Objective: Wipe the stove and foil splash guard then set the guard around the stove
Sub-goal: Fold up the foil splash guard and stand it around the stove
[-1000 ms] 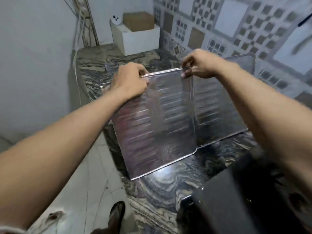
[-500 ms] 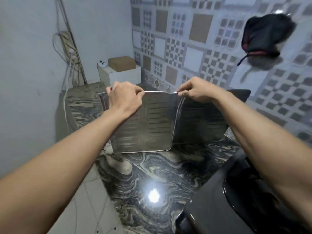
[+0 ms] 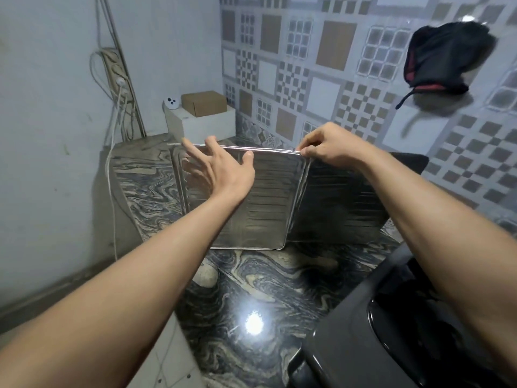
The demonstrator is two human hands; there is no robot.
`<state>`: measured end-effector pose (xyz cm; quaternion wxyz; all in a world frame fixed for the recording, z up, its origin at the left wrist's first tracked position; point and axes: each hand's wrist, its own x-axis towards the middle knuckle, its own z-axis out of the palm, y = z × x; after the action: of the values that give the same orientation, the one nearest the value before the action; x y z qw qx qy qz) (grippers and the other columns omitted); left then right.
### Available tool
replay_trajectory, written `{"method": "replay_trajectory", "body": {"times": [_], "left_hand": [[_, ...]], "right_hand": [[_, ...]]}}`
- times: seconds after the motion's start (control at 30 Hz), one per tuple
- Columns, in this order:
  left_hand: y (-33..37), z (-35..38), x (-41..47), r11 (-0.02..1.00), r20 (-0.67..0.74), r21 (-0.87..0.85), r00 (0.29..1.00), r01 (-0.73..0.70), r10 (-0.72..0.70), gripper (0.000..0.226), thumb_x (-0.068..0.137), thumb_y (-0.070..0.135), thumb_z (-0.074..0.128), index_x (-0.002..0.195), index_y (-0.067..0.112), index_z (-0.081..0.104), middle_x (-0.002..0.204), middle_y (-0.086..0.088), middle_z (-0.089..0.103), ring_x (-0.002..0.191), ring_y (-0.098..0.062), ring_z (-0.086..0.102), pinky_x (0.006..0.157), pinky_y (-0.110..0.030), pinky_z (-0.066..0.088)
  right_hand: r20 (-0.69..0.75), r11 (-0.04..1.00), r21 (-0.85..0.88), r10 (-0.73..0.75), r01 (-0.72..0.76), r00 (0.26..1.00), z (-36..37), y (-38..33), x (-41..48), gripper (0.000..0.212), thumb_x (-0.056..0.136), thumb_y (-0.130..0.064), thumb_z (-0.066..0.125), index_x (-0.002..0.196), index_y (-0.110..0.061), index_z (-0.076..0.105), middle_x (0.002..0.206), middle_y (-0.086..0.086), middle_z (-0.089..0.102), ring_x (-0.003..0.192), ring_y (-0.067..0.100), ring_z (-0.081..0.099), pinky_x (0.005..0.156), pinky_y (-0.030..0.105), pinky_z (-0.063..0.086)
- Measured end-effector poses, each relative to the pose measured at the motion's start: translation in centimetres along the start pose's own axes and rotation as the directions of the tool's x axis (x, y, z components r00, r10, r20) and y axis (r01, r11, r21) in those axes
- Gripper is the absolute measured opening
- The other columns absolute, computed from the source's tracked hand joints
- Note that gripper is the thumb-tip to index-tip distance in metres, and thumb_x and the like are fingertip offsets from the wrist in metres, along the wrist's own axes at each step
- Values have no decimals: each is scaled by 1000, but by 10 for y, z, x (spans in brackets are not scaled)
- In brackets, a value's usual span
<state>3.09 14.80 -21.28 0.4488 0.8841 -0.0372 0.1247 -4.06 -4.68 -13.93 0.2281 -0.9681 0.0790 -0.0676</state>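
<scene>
Counter (image 3: 251,298): dark swirled marble, glossy.
Cardboard box (image 3: 204,103): atop white box (image 3: 207,125).
Black cloth (image 3: 444,58): hanging on tiled wall (image 3: 302,65).
Power strip (image 3: 116,71): on left wall.

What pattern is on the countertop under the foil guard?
Dark swirled marble veining, black with beige, on the countertop; head view.

No readable text, label, brand, number or sign is showing anywhere; surfaces are carrying only patterns, ridges and reflections.
</scene>
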Motion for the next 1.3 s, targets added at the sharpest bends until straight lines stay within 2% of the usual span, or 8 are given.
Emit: {"method": "replay_trajectory", "body": {"times": [0.23, 0.6, 0.77, 0.93, 1.0, 1.07, 1.13, 1.3], "left_hand": [[22, 6, -4, 962, 136, -209, 979, 176, -149, 128, 83, 48, 73, 152, 7, -26, 153, -32, -35, 149, -50, -9, 122, -55, 9], [30, 18, -3, 904, 216, -315, 949, 291, -230, 147, 70, 53, 84, 149, 0, -28, 164, -21, -16, 153, -34, -8, 124, -48, 2], [44, 14, -1, 877, 302, -316, 915, 362, -269, 140, 73, 33, 85, 151, 5, -28, 164, -21, -17, 154, -34, -3, 124, -49, 10], [57, 14, 8, 763, 398, -433, 861, 480, -316, 85, 97, 18, 46, 157, 17, -14, 167, -7, 10, 147, -32, 30, 119, -48, 27], [59, 12, 10, 829, 420, -361, 868, 428, -265, 89, 93, 11, 49, 158, 20, -12, 162, -7, 26, 131, -36, 50, 108, -50, 43], [59, 10, 12, 898, 424, -294, 887, 327, -184, 86, 89, 4, 48, 159, 12, 0, 151, -10, 39, 101, -31, 63, 73, -38, 60], [53, 9, 17, 944, 405, -249, 908, 217, -102, 78, 85, 0, 47, 156, 6, 15, 142, -16, 46, 96, -33, 64, 36, -22, 43], [47, 2, 32, 970, 506, -218, 862, 110, 16, 52, 81, -12, 43, 132, -2, 47, 87, -11, 50, 67, -23, 48, 32, -13, 27]], "right_hand": [[55, 996, 89, -14, 9, 998, -3, 7, -1, 8, 83, -19, 76, 89, -14, 76, 86, -3, 74, 81, 8, 67, 73, 24, 48], [80, 995, 96, 15, -23, 997, -12, 10, -6, 25, 92, -4, 62, 108, -18, 75, 89, -16, 69, 90, 1, 62, 88, 26, 49], [29, 998, 58, 1, -3, 1000, -10, 18, -7, 28, 94, -4, 58, 114, -16, 73, 102, -7, 70, 90, -1, 60, 82, 17, 47], [-87, 999, -43, 13, -17, 996, -4, 27, -4, 38, 94, 5, 51, 122, -12, 69, 123, 2, 68, 104, 10, 61, 78, 10, 43], [-154, 996, -87, 14, -28, 988, -2, 35, -5, 42, 92, 5, 52, 125, -17, 67, 126, 2, 67, 113, 14, 62, 90, 19, 46], [-175, 985, -169, -2, -28, 985, 2, 44, -5, 48, 92, -2, 59, 133, -28, 61, 128, 0, 65, 115, 17, 61, 92, 29, 50], [-138, 949, -315, -27, -18, 990, 7, 50, -5, 64, 92, -7, 63, 143, -40, 46, 120, -2, 65, 103, 18, 62, 86, 34, 54], [-189, 958, -286, -32, -24, 981, 9, 67, -2, 69, 95, -4, 57, 144, -48, 40, 101, -3, 58, 83, 16, 59, 74, 33, 53]]}}
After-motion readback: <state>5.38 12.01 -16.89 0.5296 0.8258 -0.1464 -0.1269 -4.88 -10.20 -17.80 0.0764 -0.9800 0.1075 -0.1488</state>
